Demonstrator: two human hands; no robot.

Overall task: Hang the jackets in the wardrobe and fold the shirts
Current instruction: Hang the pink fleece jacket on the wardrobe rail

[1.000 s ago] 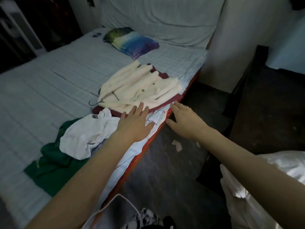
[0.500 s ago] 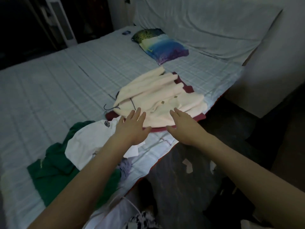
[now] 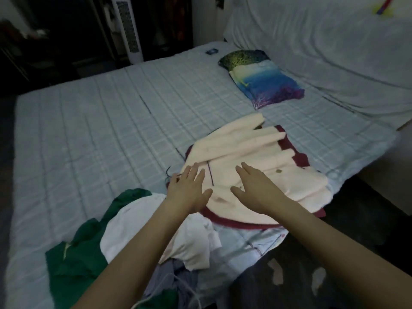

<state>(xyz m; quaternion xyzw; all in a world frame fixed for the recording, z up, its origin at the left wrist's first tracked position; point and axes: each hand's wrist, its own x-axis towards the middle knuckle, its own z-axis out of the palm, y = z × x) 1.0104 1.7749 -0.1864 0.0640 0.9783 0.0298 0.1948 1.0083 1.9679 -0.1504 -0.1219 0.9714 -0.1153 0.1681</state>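
Observation:
A cream jacket (image 3: 249, 152) lies spread on the bed over a maroon garment (image 3: 298, 157), with a dark hanger hook (image 3: 167, 171) poking out at its left. My left hand (image 3: 188, 188) hovers flat over the jacket's left edge, fingers apart. My right hand (image 3: 254, 188) is flat over the jacket's middle, fingers spread, holding nothing. A white shirt (image 3: 138, 228) lies crumpled on a green shirt (image 3: 75, 264) near the bed's front edge, under my left forearm.
The bed (image 3: 89, 134) has a pale checked cover. A blue and purple pillow (image 3: 265, 83) lies at the back. A white tower fan (image 3: 129, 27) stands beyond the bed by a dark wardrobe opening (image 3: 55, 30). Dark floor (image 3: 334, 253) lies right of the bed edge.
Both hands have moved forward from the bed's edge onto the cream jacket. The view has shifted left and closer to the bed.

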